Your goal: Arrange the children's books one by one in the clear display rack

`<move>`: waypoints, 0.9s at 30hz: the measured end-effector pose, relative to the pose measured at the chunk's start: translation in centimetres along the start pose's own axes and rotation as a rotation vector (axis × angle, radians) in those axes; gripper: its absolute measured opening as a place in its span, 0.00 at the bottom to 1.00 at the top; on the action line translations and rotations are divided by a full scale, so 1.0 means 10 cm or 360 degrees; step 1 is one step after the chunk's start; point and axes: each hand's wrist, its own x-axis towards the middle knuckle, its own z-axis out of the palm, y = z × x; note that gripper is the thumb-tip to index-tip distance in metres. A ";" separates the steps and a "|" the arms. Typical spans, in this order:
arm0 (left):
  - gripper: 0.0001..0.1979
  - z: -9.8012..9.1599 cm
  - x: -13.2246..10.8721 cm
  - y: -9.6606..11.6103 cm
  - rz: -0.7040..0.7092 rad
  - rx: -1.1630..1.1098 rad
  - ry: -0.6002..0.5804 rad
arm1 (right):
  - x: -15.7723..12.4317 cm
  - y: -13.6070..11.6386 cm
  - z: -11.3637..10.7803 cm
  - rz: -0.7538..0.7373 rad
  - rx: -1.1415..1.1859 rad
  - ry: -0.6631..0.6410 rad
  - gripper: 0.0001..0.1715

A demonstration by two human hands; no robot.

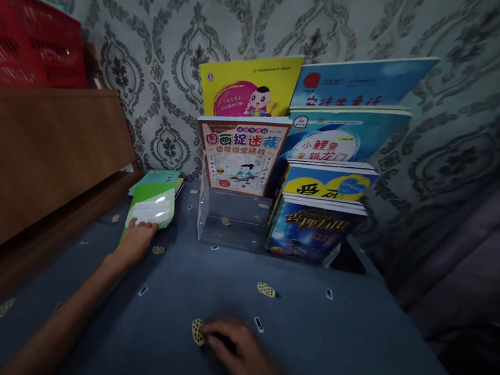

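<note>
At the left of the table, my left hand (136,243) is closed on the near edge of a green book (155,194), its fingers lying over the glossy cover and a pale label. Under that book, the edges of other books show. My right hand (240,351) hovers at or rests on the tablecloth in front, loosely curled, with a gap between thumb and forefinger and nothing in it. Beyond the hands stands a clear tiered book rack (230,225). It holds a yellow book (253,82), a brown-bordered picture book (244,162), and on its right several blue books (311,230).
A dark blue tablecloth (297,318) with small pineapple prints covers the table. To the left, a red plastic basket (27,47) sits on a wooden cabinet (39,164). Patterned wallpaper (174,65) rises behind the rack. Dark, blurred shapes lie along the right side.
</note>
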 end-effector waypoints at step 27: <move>0.20 0.18 -0.57 0.48 -0.0213 -0.0377 -0.0095 | 0.03 0.30 -0.09 0.0108 0.0195 0.0677 0.16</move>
